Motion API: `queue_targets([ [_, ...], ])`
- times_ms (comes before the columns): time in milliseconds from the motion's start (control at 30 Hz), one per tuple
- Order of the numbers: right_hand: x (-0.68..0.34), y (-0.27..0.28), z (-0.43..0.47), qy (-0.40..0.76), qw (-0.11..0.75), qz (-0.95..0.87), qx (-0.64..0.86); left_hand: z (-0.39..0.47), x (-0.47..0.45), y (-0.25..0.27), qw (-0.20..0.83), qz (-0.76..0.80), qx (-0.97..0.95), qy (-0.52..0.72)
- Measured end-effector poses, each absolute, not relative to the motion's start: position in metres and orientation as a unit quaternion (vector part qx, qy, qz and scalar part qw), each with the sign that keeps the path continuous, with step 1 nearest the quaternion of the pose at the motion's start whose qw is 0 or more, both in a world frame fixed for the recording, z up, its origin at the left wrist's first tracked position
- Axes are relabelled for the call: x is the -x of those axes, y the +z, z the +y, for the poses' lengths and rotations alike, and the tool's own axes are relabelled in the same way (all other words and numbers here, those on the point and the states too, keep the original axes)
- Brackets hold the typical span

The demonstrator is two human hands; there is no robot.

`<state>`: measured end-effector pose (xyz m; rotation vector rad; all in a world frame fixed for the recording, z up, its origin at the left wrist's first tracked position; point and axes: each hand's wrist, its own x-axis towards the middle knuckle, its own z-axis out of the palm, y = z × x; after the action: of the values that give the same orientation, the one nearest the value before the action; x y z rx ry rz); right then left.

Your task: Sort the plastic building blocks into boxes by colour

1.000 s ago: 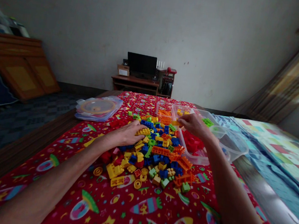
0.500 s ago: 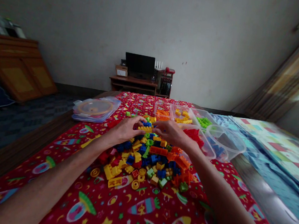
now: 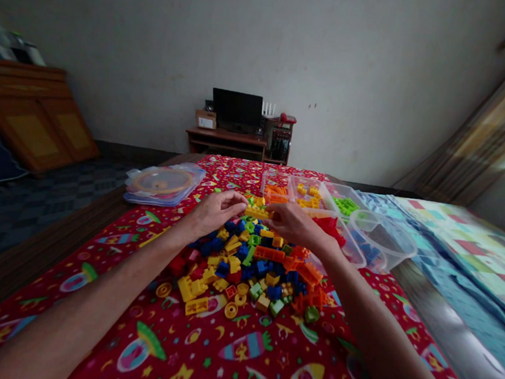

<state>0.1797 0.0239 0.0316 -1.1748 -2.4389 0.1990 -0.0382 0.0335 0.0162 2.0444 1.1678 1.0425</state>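
Over the far side of a pile of toy building bricks [image 3: 235,260], my right hand [image 3: 294,223] pinches the right end of a long yellow brick [image 3: 256,212]. My left hand [image 3: 217,214] is at the brick's left end, thumb and fingertips drawn together; whether they touch the brick or hold a small piece is hidden. Yellow, blue, green, orange and red pieces make up the pile. Several yellow wheels [image 3: 231,310] lie at its near edge.
Clear plastic boxes [image 3: 355,250] with sorted bricks stand right of the pile. A clear round tub [image 3: 394,245] is beside them. Stacked plastic lids [image 3: 162,182] lie at the left. A red patterned cloth [image 3: 196,365] covers the table.
My hands have shifted slightly up and to the right with the yellow brick. The blue piece seen beside it between my hands no longer shows there.
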Motion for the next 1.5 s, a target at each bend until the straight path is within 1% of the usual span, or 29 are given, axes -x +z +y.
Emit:
queue_targets([
  [100,-0.205,0.035,0.036,0.015,0.215,-0.851,0.479,0.036,0.045,0.019,0.222,0.454,-0.769,0.392],
  [167,-0.224,0.033,0.048,-0.007,0.228,-0.817,0.53,0.038,0.048,0.019,0.222,0.458,-0.772,0.38],
  [333,-0.254,0.015,0.074,-0.004,0.342,-0.701,0.626,0.04,0.048,0.012,0.236,0.446,-0.798,0.33],
  [400,-0.254,0.012,0.075,-0.02,0.352,-0.693,0.629,0.038,0.047,0.01,0.22,0.442,-0.815,0.303],
  [500,-0.242,0.021,0.065,-0.017,0.315,-0.739,0.595,0.035,0.044,0.01,0.194,0.435,-0.844,0.247],
  [600,-0.22,0.037,0.045,0.021,0.259,-0.811,0.524,0.031,0.042,0.009,0.161,0.424,-0.874,0.176],
  [667,-0.207,0.043,0.031,0.033,0.215,-0.848,0.484,0.031,0.041,0.008,0.124,0.425,-0.884,0.15],
  [733,-0.197,0.043,0.02,0.032,0.163,-0.867,0.469,0.032,0.042,0.005,0.093,0.426,-0.889,0.143],
  [867,-0.186,0.031,0.012,0.018,0.079,-0.891,0.447,0.035,0.043,0.002,0.08,0.406,-0.9,0.138],
  [967,-0.183,0.027,0.014,0.017,0.046,-0.9,0.434,0.036,0.043,0.003,0.072,0.396,-0.903,0.148],
  [1067,-0.185,0.033,0.017,0.048,0.042,-0.907,0.416,0.035,0.042,0.004,0.067,0.4,-0.901,0.157],
  [1167,-0.193,0.043,0.02,0.076,0.061,-0.897,0.431,0.033,0.04,0.005,0.075,0.421,-0.89,0.159],
  [1267,-0.203,0.046,0.028,0.046,0.114,-0.871,0.475,0.03,0.037,0.008,0.088,0.439,-0.88,0.161],
  [1433,-0.226,0.033,0.058,-0.043,0.301,-0.742,0.597,0.027,0.035,0.008,0.089,0.436,-0.881,0.163],
  [1500,-0.235,0.027,0.069,-0.077,0.353,-0.69,0.628,0.027,0.034,0.008,0.09,0.432,-0.88,0.174],
])
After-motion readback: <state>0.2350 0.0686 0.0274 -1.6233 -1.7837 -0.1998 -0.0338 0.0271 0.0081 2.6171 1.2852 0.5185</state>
